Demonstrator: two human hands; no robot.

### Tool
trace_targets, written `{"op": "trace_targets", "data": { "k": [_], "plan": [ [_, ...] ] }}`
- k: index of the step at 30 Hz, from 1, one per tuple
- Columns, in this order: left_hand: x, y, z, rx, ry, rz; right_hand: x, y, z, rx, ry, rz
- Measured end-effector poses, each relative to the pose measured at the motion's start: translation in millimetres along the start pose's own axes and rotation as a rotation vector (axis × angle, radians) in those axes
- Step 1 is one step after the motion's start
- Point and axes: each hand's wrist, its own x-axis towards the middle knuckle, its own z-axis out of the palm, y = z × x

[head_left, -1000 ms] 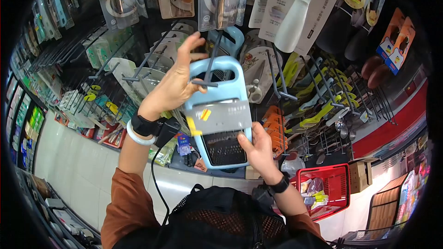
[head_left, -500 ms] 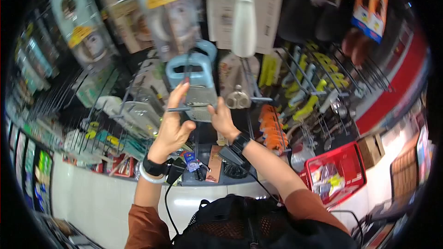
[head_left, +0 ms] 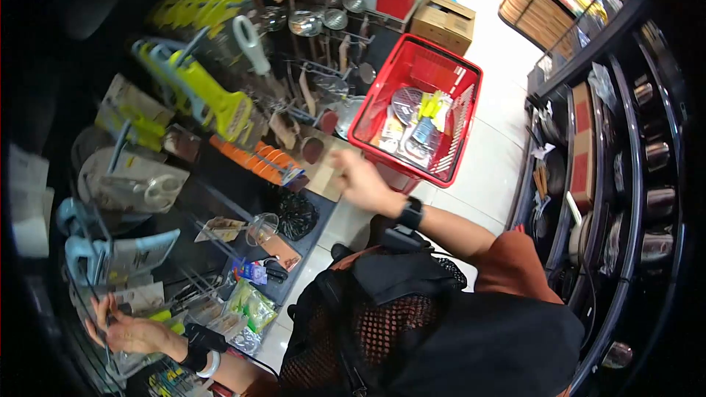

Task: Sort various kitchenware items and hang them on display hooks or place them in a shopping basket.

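At the lower left, my left hand (head_left: 132, 334) is open, its fingers apart beside the hooks of the display rack. Just above it hang graters with light blue handles (head_left: 84, 259), apart from my palm. My right hand (head_left: 365, 185) is curled closed in front of the near left corner of the red shopping basket (head_left: 465, 129), and nothing shows in it. Inside the basket lie a round dark slotted item (head_left: 407, 106), a yellow-green item (head_left: 429, 105) and other packaged goods.
Yellow-green peelers (head_left: 220, 106), orange-handled tools (head_left: 257, 160) and ladles (head_left: 305, 23) hang on the rack. A black plastic bag (head_left: 298, 215) lies on the bottom shelf. Behind the basket stands a cardboard box (head_left: 443, 23). Shelves with metal pots (head_left: 657, 202) line the right side.
My view has swung right toward the basket. My right hand has left the grater and moved over near the basket. My left hand has stayed by the rack, below the blue-handled graters.
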Motion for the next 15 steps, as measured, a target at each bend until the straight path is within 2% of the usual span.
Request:
{"op": "trace_targets", "data": {
  "k": [1, 2, 3, 4, 6, 7, 8, 10, 11, 12, 13, 14, 15],
  "plan": [
    [-4, -4, -3, -0.096, 0.113, -0.04, -1, 3, -6, -0.038, -0.033, 0.059],
    [-5, -1, 11, -0.219, 0.195, -0.077, -19, 50, -36, -0.159, 0.067, 0.26],
    [-7, -12, 13, -0.262, 0.241, -0.054, -27, 70, -51, -0.059, 0.135, 0.371],
    [-8, -22, 9, -0.324, 0.249, -0.059, -28, 74, -52, -0.166, 0.096, 0.343],
    [-5, -5, 24, -0.084, 0.3, -0.161, -36, 132, -74, -0.08, 0.119, 0.606],
    [-6, -29, 16, -0.072, 0.283, -0.098, -36, 132, -74, -0.043, 0.119, 0.623],
    [-2, -28, 25, -0.075, 0.269, -0.085, -25, 151, -80, -0.024, 0.138, 0.765],
    [1, -40, 21, -0.131, 0.378, -0.127, -20, 173, -77, 0.005, 0.155, 0.781],
    [1, -1, 39, -0.159, 0.467, -0.084, 2, 198, -77, -0.031, 0.185, 0.778],
    [1, -4, 43, -0.15, 0.459, -0.075, 18, 219, -74, -0.079, 0.212, 0.769],
    [-2, -34, 31, -0.112, 0.499, -0.097, 17, 202, -81, -0.022, 0.21, 0.773],
    [1, -25, 35, -0.051, 0.527, -0.086, 45, 240, -75, -0.128, 0.165, 0.789],
    [0, -23, 34, 0.011, 0.477, -0.132, 54, 268, -66, -0.102, 0.127, 0.856]
  ]
}}
